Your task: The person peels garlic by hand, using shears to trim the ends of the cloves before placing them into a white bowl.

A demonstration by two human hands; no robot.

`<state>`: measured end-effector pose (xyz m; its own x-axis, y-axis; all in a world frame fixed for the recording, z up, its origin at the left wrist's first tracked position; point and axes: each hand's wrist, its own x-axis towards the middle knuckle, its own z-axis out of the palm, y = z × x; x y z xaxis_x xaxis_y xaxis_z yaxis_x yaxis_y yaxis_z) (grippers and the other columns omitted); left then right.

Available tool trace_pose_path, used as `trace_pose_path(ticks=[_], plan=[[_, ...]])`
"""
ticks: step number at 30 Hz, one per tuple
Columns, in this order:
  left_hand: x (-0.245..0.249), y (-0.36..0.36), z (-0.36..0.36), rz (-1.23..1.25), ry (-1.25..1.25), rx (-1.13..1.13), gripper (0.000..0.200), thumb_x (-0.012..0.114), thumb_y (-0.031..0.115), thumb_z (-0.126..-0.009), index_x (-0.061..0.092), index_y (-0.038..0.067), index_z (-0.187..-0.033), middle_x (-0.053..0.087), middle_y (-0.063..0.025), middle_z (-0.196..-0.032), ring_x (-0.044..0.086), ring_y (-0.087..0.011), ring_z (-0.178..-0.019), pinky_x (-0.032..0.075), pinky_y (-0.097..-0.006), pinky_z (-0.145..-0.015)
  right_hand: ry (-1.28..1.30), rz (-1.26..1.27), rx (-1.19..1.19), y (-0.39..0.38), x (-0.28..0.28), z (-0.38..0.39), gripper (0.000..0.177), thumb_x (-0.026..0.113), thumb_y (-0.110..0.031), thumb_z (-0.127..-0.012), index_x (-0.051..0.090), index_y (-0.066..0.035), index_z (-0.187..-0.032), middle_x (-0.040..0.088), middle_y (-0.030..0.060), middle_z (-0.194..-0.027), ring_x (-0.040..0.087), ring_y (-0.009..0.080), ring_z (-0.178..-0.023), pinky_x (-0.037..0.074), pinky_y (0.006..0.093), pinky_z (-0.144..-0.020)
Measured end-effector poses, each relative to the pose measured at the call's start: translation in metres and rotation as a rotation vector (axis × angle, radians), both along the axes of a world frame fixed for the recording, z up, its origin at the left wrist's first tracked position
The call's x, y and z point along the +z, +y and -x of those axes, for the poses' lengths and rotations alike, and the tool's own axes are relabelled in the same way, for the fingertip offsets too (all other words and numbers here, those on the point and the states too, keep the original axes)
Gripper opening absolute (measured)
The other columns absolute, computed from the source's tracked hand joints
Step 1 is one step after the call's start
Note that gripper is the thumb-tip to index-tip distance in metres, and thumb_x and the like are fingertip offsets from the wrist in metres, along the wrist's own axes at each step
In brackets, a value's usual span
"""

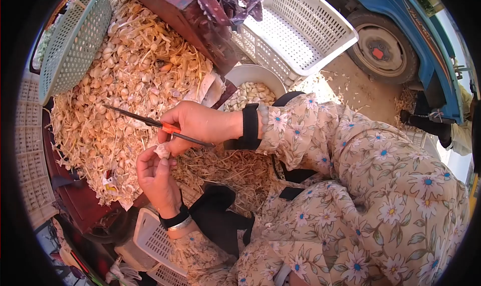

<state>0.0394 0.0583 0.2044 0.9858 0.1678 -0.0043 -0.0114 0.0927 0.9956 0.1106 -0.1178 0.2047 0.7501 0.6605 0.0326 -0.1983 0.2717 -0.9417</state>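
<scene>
A small pale garlic piece (162, 151) is pinched between the fingertips of my left hand (158, 181). My right hand (200, 124) is wrapped round a dark, narrow tool (133, 115) with an orange part at the grip; its long end points to the upper left, over the heap. The thumb of my right hand is close to the garlic piece. Both hands are above the near edge of a large heap of garlic cloves and dry skins (120, 90). Beyond my right wrist, a round metal bowl (273, 75) holds many peeled cloves.
A pale green basket (75, 45) leans at the upper left. White crates stand at the top (320, 55) and lower centre (155, 236). A dark red metal panel (175, 15) borders the heap. At the right are a blue vehicle (431, 45) and part of another person (461, 125).
</scene>
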Motion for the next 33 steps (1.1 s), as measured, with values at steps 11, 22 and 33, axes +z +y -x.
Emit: trace_pose_path(ticks=[11, 22, 33], plan=[[0.001, -0.009, 0.003, 0.017, 0.050, -0.008, 0.022, 0.054, -0.004, -0.079, 0.051, -0.002, -0.100, 0.058, -0.0101, -0.091, 0.056, -0.0130, -0.073, 0.048, -0.0234, -0.062, -0.121, 0.104, 0.080, -0.005, -0.007, -0.003, 0.020, 0.066, -0.013, -0.070, 0.058, 0.001, -0.082, 0.058, 0.0015, -0.068, 0.054, 0.0062, -0.062, 0.043, 0.0210, -0.054], [-0.005, -0.030, 0.008, -0.075, -0.018, 0.110, 0.017, 0.053, -0.002, -0.080, 0.052, -0.001, -0.097, 0.058, -0.0085, -0.088, 0.055, -0.0113, -0.069, 0.047, -0.0217, -0.060, -0.113, 0.088, 0.017, -0.002, -0.010, 0.004, 0.017, 0.062, -0.013, -0.071, 0.053, -0.001, -0.079, 0.054, 0.0008, -0.065, 0.052, 0.0070, -0.059, 0.041, 0.0223, -0.052], [-0.007, -0.042, 0.011, 0.010, -0.003, 0.099, 0.020, 0.041, -0.004, -0.080, 0.050, 0.001, -0.097, 0.054, -0.0052, -0.081, 0.048, -0.0094, -0.059, 0.038, -0.0196, -0.051, -0.366, 0.157, -0.246, 0.011, -0.022, 0.019, 0.013, 0.057, -0.003, -0.069, 0.045, -0.001, -0.072, 0.050, 0.0070, -0.061, 0.045, 0.0099, -0.057, 0.040, 0.0280, -0.049]])
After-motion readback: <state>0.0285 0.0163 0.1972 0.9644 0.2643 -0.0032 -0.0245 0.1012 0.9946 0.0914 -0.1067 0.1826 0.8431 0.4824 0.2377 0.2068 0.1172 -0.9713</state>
